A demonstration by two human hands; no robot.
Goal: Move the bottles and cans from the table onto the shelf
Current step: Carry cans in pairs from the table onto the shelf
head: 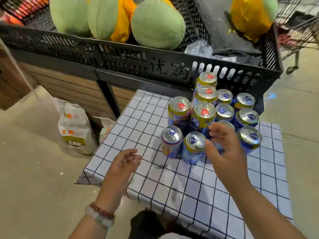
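Several drink cans stand upright in a cluster on the far right part of a small table (155,178) covered with a white checked cloth. The taller cans (203,116) have red pull tabs; the shorter blue cans (194,146) have blue tabs. My right hand (224,150) hovers open, fingers spread, just right of the nearest blue can and in front of another that it partly hides. My left hand (124,163) is open over the cloth, left of the cans, touching none. It wears bead bracelets at the wrist.
Behind the table stands a wooden display stand topped by a black plastic crate (120,56) holding green melons (158,23) and orange bags. White printed shopping bags (74,128) lie on the floor at the left. A trolley wheel shows at the far right.
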